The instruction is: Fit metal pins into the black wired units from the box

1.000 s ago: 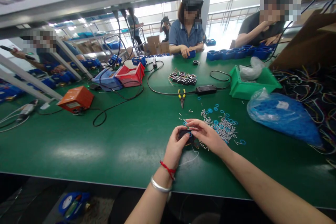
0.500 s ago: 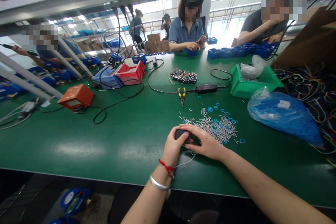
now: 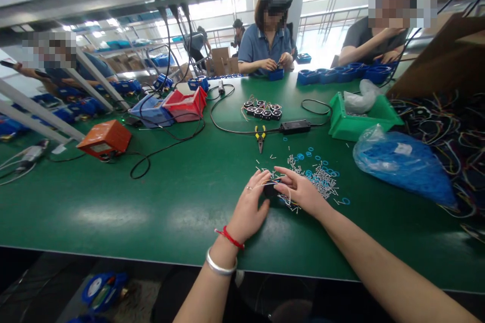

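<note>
A small black module with thin coloured and white wires is between my two hands, just above the green tabletop. The thumb and fingers of my right hand are closed on its right side and wires. My left hand lies along the other side, fingers stretched out and thumb apart; its fingertips reach the module's upper edge, though exact contact is partly hidden. Beyond and beside the right hand spreads a pile of small metal screws, with blue rings scattered among them.
Yellow-handled pliers lie ahead, near a black adapter and several black wired modules. A green bin and a bag of blue pieces are at right. Red bin and orange box stand left. Co-workers sit opposite.
My left thumb has come off the black module and its fingers have straightened. The module is turned, with its wires now looping over the top by my right hand. The view has shifted slightly.
</note>
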Available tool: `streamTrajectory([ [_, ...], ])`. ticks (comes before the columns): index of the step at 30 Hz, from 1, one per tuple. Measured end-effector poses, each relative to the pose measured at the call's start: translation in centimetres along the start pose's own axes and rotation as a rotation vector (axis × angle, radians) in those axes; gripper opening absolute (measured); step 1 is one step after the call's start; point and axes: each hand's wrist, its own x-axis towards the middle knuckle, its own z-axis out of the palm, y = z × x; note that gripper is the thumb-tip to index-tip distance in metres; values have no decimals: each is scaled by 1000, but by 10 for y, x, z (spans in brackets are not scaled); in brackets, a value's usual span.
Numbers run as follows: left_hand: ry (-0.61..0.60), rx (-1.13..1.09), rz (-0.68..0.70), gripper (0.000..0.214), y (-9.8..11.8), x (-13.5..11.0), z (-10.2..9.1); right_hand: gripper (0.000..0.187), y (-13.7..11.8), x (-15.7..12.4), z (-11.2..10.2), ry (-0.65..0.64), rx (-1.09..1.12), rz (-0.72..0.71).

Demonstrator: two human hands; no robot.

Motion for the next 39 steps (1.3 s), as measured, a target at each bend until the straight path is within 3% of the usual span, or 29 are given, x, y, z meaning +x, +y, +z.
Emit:
streamTrajectory([
  [2,-50,10,-19,48,-2,-2,5,66,-1,-1,1,0,-191,7],
  [5,47,-122,-209,31,-8,-3,11,55,0,0,-4,-8,-332,-57],
  [10,313,-799,-517,32,-19,5,1,22,22,10,-22,157,-677,-144],
  [13,405,-1050,-549,31,-22,8,-2,7,34,14,-24,106,-828,-140],
  [16,424,-1157,-569,29,-23,7,0,12,37,15,-20,74,-863,-136],
  [22,417,-1202,-601,23,-24,7,5,12,35,11,-12,103,-870,-155],
  [26,407,-1196,-600,23,-24,7,4,3,36,11,-9,57,-870,-161],
  [32,317,-1234,-603,23,-23,5,4,8,18,8,-9,110,-649,-178],
  [35,235,-1258,-620,23,-21,5,6,14,4,5,-6,105,-332,-85],
  [39,204,-1250,-612,22,-19,4,10,24,-3,2,1,-41,135,46],
])
